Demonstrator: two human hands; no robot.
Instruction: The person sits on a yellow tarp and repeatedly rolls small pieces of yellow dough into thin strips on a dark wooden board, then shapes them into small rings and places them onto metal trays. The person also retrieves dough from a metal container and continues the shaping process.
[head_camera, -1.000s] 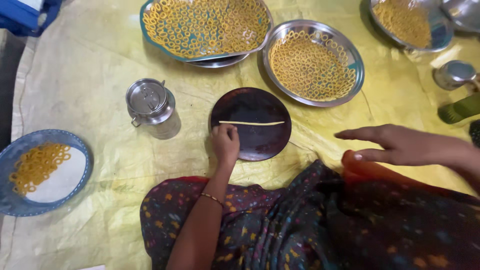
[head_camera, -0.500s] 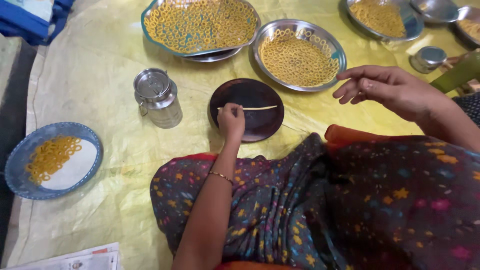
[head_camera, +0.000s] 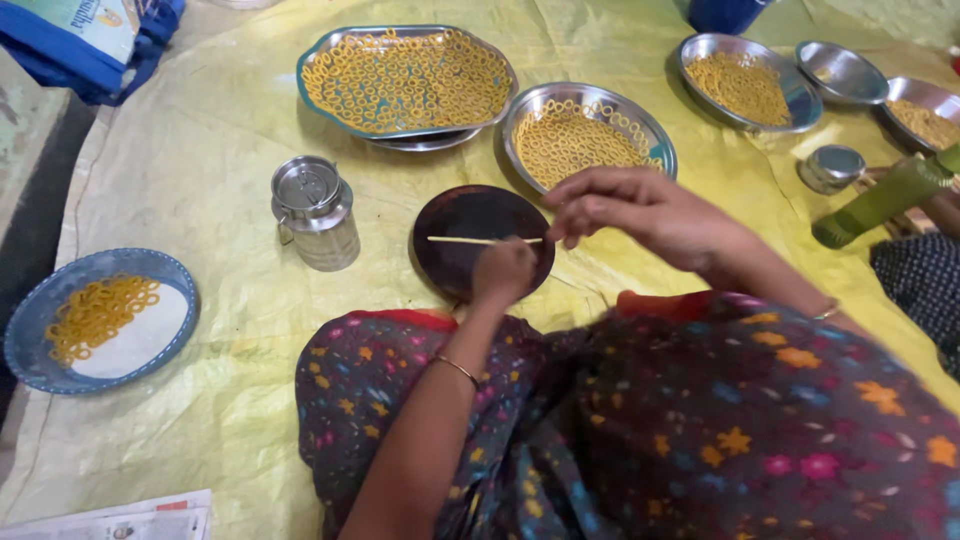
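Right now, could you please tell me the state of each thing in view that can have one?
Left hand: closed, resting on the dark plate.
Right hand: fingers pinched at the strand's end.
Strand: stretched straight across the plate.
Dark plate: flat, bare but for the strand.
Can: upright, lid on.
Blue plate: partly filled with rings.
Oval tray: full of rings.
Round tray: nearly full of rings.

Single head-worn view, looking steeply down and forward over the wearer's lap, close to both hands, yellow floor sheet (head_camera: 200, 150) filling the frame, trays at the far edge
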